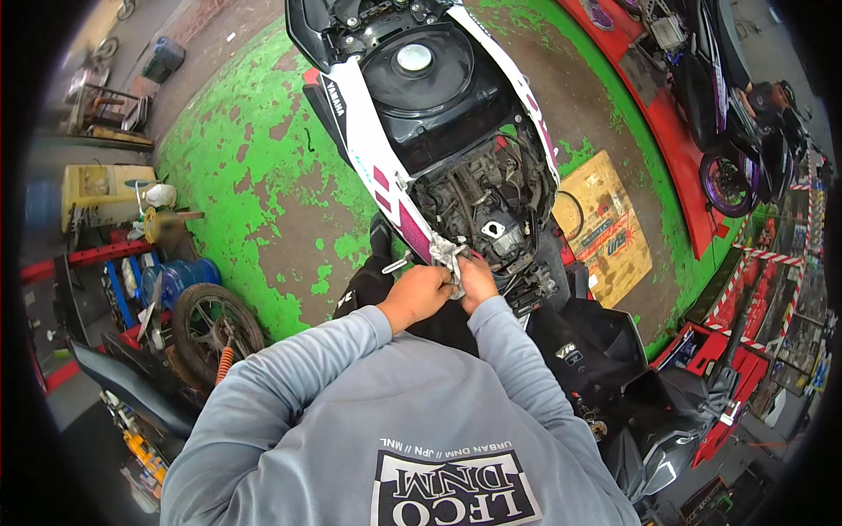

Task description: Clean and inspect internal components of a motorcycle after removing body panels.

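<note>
A crumpled whitish rag (449, 256) is bunched between my hands beside the lower tip of the white-and-magenta side panel (386, 188) of a scooter. My left hand (418, 293) is closed at the rag, fingers curled. My right hand (475, 283) is closed on it too. Just in front, the scooter's uncovered engine bay (474, 210) shows dark hoses, wiring and metal parts below the black storage tub (408, 88). A short silver lever (396, 266) sticks out left of my left hand. What lies under the rag is hidden.
A plywood board (614, 219) lies right of the scooter. Farther right are motorbikes (719, 114), a red platform (671, 149) and parts shelves. At left stand a loose wheel (206, 324), blue water jugs (175, 285) and a yellowish bin (92, 193). Black scooter bodywork (605, 351) sits at lower right.
</note>
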`<state>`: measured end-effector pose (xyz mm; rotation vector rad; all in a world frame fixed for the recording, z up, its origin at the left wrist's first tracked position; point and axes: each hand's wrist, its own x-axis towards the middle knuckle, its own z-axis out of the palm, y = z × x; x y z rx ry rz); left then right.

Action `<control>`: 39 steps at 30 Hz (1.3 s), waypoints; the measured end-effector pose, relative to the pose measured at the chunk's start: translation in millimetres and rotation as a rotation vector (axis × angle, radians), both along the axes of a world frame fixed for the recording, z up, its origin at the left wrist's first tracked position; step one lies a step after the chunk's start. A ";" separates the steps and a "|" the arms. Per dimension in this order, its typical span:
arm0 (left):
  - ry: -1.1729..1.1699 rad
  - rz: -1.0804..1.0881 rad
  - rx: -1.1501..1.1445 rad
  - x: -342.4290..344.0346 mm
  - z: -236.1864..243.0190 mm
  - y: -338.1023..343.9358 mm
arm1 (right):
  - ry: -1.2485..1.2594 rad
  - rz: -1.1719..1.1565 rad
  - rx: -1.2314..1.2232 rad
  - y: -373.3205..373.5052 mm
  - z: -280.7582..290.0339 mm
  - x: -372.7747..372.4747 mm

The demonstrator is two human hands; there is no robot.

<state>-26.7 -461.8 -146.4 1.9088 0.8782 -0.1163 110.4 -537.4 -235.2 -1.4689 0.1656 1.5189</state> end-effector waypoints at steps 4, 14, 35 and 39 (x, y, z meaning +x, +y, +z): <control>0.053 -0.013 0.073 16.9 1.4 -10.5 | -0.142 0.311 -0.085 4.9 -22.5 35.6; 0.086 0.191 0.114 21.7 -8.2 -4.6 | -0.902 0.863 -0.067 65.5 -21.9 41.5; -0.191 0.240 -0.122 24.0 -6.6 -28.1 | -0.670 0.805 -0.055 75.5 -50.1 49.8; -0.159 0.312 -0.137 20.4 -7.5 -24.3 | -0.485 0.703 -0.145 45.3 -40.2 57.2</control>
